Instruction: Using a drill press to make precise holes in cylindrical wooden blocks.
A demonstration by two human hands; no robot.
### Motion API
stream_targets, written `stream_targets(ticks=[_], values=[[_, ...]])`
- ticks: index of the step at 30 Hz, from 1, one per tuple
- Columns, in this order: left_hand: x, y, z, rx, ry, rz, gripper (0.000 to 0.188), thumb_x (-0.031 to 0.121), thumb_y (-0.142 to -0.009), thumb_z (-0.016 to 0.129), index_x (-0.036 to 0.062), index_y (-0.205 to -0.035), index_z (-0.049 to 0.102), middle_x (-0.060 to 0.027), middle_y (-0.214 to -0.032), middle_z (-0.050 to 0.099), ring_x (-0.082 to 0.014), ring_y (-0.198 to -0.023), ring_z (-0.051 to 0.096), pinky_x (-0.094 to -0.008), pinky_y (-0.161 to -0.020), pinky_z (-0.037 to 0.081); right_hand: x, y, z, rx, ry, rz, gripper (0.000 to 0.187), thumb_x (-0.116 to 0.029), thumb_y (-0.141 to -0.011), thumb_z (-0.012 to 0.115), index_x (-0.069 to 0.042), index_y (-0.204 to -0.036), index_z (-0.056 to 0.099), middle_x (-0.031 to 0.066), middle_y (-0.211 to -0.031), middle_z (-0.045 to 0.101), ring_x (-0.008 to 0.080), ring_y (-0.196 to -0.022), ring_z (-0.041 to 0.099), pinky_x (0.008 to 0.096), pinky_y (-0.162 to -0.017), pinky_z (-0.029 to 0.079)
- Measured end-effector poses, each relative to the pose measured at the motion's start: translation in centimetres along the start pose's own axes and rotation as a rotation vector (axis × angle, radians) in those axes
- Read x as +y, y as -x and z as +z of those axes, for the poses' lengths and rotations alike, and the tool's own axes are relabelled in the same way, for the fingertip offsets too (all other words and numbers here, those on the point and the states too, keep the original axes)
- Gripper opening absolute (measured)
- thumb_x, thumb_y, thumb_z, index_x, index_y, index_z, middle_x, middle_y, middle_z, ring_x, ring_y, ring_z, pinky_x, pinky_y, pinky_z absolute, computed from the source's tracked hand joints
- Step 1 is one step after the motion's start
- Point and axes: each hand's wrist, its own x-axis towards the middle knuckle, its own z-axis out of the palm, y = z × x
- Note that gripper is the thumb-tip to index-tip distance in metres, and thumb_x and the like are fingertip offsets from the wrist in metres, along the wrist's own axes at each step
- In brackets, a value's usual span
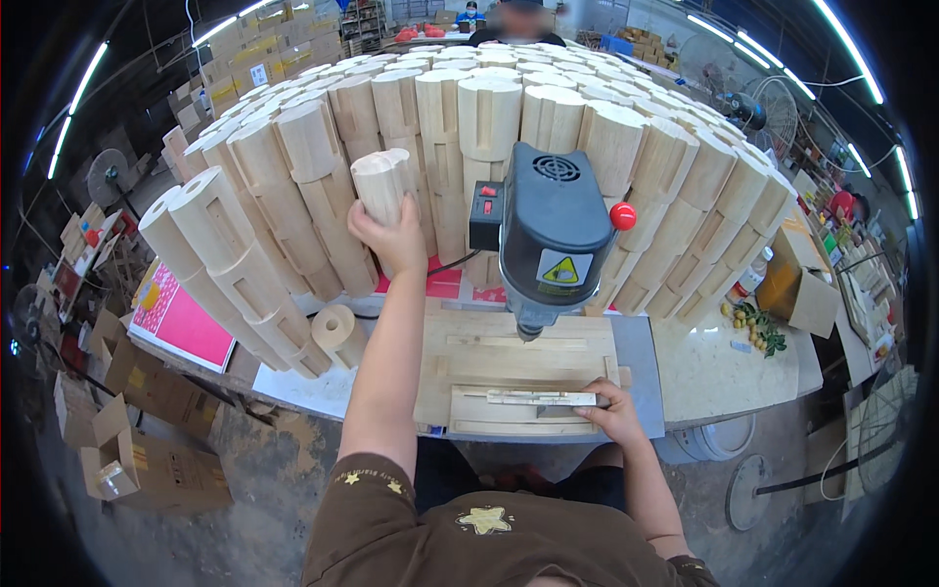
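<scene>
My left hand [393,235] is raised in front of the stacks, closed around the lower part of a short wooden cylinder [381,179] with grooved sides. My right hand [616,413] grips the right end of a flat, narrow pale strip [541,398], held low over the wooden jig board [469,365]. What exactly the strip is cannot be made out. Between my hands and the stacks stands a dark grey bench drill head [553,210] with a red switch box on its left and a red knob on its right. Its chuck [530,328] points down at the board.
Tall columns of stacked wooden cylinders [489,108] curve around the bench. A single cylinder with a centre hole [338,333] stands left of the board. Small yellow fruit with leaves [753,328] and an open carton [797,279] are at the right. Cartons [152,465] lie on the floor.
</scene>
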Motion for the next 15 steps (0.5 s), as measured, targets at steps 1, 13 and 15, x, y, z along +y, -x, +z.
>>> stream_targets(ticks=[1, 13, 15], values=[[0.6, 0.3, -2.0, -0.01, -0.011, -0.001, 0.066, 0.015, -0.066, 0.076, -0.0041, -0.117, 0.038, -0.0194, -0.115, 0.043, -0.0318, -0.108, 0.044, -0.042, -0.094, 0.037, 0.0, 0.0, 0.0, -0.001, -0.008, 0.013, 0.021, -0.001, -0.07, 0.074, -0.001, -0.088, 0.064, 0.0039, -0.084, 0.058, 0.0141, -0.082, 0.055, 0.0254, -0.076, 0.043], [2.7, 1.2, -19.6, -1.463, 0.132, -0.723, 0.052, 0.014, -0.066, 0.077, -0.0056, -0.109, 0.057, -0.0111, -0.09, 0.064, -0.0134, -0.076, 0.06, -0.026, -0.067, 0.048, -0.4, -2.6, -1.0, -0.054, 0.029, 0.091, 0.025, 0.0, -0.067, 0.071, -0.001, -0.09, 0.062, 0.0037, -0.091, 0.059, 0.0143, -0.089, 0.055, 0.0271, -0.08, 0.043], [2.3, 1.6, -19.4, -1.713, -0.032, -0.698, 0.048, 0.016, -0.066, 0.075, -0.0051, -0.106, 0.059, -0.0076, -0.092, 0.064, -0.0116, -0.081, 0.059, -0.0245, -0.074, 0.046, 0.4, -3.2, -1.5, -0.116, 0.001, 0.059, 0.024, 0.001, -0.068, 0.071, -0.001, -0.091, 0.062, 0.0039, -0.092, 0.059, 0.014, -0.089, 0.055, 0.0261, -0.08, 0.043]])
